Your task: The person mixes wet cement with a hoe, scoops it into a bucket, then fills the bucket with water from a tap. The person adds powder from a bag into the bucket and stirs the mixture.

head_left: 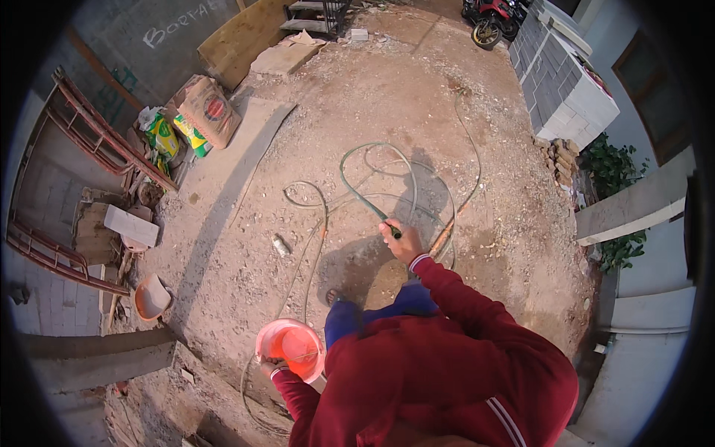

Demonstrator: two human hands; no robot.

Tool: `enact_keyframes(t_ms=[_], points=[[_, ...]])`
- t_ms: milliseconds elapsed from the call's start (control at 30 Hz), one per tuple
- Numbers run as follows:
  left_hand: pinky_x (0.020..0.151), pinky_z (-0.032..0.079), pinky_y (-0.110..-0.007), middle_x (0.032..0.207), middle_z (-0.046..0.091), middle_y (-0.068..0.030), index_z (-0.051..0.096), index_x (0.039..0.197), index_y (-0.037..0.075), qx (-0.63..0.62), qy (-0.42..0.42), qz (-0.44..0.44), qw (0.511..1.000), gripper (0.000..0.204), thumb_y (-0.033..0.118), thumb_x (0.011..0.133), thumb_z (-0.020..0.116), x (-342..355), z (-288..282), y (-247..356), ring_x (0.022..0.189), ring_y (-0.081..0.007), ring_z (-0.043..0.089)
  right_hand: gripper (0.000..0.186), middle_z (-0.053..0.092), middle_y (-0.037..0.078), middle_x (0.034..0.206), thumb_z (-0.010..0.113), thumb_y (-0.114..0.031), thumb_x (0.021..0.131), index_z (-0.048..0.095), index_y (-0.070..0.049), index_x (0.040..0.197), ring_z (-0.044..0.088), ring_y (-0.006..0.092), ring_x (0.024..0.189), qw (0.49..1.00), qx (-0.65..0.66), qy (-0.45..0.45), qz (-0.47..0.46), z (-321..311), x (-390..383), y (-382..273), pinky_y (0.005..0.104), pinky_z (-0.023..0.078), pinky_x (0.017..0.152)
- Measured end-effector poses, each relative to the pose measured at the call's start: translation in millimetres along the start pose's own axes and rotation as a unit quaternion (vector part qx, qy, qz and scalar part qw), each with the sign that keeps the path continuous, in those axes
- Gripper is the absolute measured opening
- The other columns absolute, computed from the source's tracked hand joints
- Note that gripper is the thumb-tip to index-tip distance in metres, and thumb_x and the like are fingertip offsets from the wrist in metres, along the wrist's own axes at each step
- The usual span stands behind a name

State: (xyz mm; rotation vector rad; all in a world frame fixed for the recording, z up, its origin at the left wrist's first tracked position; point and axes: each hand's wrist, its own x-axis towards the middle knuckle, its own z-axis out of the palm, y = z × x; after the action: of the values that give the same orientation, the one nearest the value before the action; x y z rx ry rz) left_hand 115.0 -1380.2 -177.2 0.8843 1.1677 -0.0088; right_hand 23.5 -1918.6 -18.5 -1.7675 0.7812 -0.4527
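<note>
My right hand (404,243) is closed round a green hose (354,186) close to its open end, out in front of my body. From there the hose arcs up and lies in loose loops over the ground. Low at my left, my left hand (272,366) is closed at the near-left edge of a pinkish-red bucket (261,344). The bucket's open top faces up, and its inside looks bright orange. Whether the fingers grip the rim or the handle I cannot tell. An orange-brown pole-like thing (445,237) shows just beyond my right hand.
Rough gravelly ground (246,246) spreads around me. At the left are sacks (208,112), a rusty metal frame (104,134) and an orange basin (152,297). Stacked grey blocks (558,89) and a motorcycle (488,26) stand at the far right. A small pale bottle (281,245) lies ahead.
</note>
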Motion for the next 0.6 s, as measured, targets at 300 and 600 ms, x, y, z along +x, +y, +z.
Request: enact_keyframes(t_ms=[300, 600], points=[[0.033, 0.029, -0.027, 0.048, 0.028, 0.0055, 0.035, 0.062, 0.017, 0.166, -0.011, 0.010, 0.986, 0.045, 0.037, 0.099, 0.051, 42.7, 79.3, 71.1, 0.036, -0.0106, 0.027, 0.044, 0.070, 0.019, 0.100, 0.065, -0.039, 0.093, 0.066, 0.000, 0.112, 0.067, 0.0343, 0.095, 0.998, 0.028, -0.032, -0.055, 87.1, -26.3, -55.1, 0.0389, 0.051, 0.084], [0.039, 0.030, -0.025, 0.059, 0.040, 0.0014, 0.051, 0.087, 0.011, 0.289, 0.086, 0.113, 0.947, 0.041, 0.051, 0.095, 0.050, 8.4, 99.3, 80.7, 0.040, -0.0131, 0.038, 0.026, 0.066, 0.026, 0.095, 0.058, -0.015, 0.081, 0.065, 0.002, 0.099, 0.064, 0.0416, 0.096, 0.914, -0.146, -0.353, -0.136, 150.5, -27.0, 46.7, 0.0505, 0.049, 0.083]])
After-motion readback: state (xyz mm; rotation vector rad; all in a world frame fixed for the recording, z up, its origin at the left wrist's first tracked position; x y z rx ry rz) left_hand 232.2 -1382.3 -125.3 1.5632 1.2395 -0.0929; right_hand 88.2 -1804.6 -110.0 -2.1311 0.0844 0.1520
